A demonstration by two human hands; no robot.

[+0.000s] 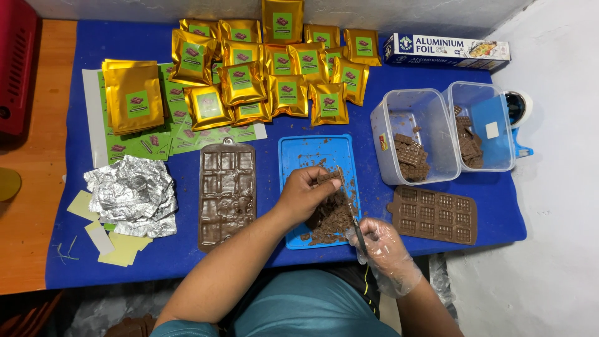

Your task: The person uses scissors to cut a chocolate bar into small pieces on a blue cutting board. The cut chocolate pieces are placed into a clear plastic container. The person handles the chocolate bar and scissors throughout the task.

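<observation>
knife (352,215) blade pointing away, chocolate bar (327,178) crosswise

— What is the left hand (304,192) pinching?
— A matt brown chocolate piece (328,177), over the smooth blue plastic lid (292,153).
— And the right hand (382,244)?
— Clear, crinkly plastic glove, gripping a thin metal knife (352,218). Crumpled shiny foil (132,195) lies far left of the grip.

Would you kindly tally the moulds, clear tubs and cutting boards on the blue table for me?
Brown chocolate moulds: 2 (full mould, emptied mould)
Clear plastic tubs: 2 (near tub, far tub)
Blue cutting board: 1
Total: 5
</observation>
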